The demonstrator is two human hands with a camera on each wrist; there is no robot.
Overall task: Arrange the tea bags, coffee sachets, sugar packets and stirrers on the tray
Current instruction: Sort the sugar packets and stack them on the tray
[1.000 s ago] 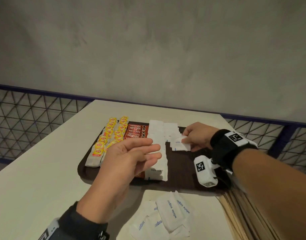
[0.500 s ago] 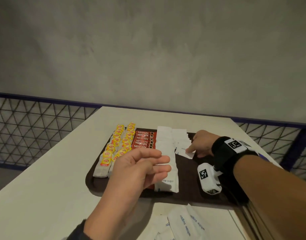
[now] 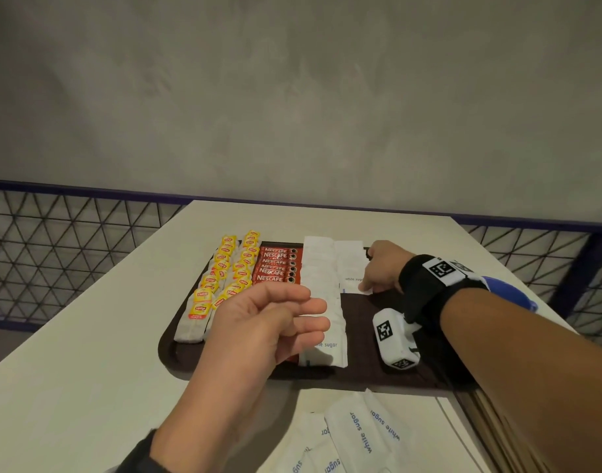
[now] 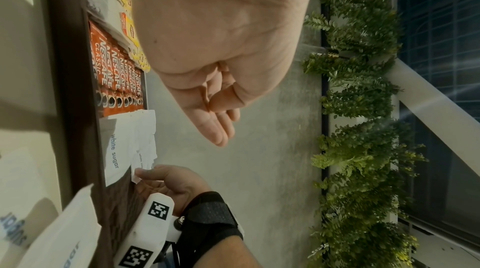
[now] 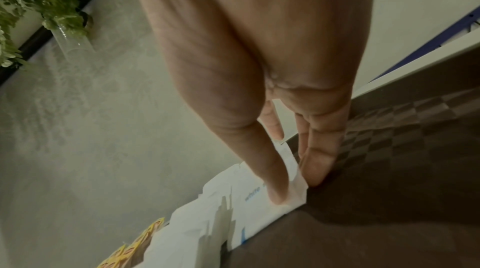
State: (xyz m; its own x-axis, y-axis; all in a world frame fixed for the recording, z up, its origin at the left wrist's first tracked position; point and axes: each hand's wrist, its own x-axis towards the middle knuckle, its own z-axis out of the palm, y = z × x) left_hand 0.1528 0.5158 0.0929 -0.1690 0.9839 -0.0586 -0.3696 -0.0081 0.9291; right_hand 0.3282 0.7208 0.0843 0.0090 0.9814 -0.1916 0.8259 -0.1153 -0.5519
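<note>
A dark brown tray [image 3: 177, 356] holds two rows of yellow-tagged tea bags [image 3: 224, 278], a row of red coffee sachets [image 3: 275, 268] and a long row of white sugar packets [image 3: 321, 268]. My right hand [image 3: 366, 286] pinches the near edge of one sugar packet [image 3: 352, 279] at the end of a shorter second white row. In the right wrist view the thumb lies on that packet [image 5: 259, 200] and the fingers [image 5: 314, 169] are beside it. My left hand [image 3: 313, 315] hovers over the tray's front, fingers loosely curled, holding nothing.
Several loose sugar packets [image 3: 354, 435] lie on the white table in front of the tray. A bundle of wooden stirrers [image 3: 477, 411] lies at the front right, partly under my right forearm. A mesh railing runs behind the table.
My right hand has drawn the sugar packet in against the second white row and lowered it onto the tray. The left hand still hovers in about the same place.
</note>
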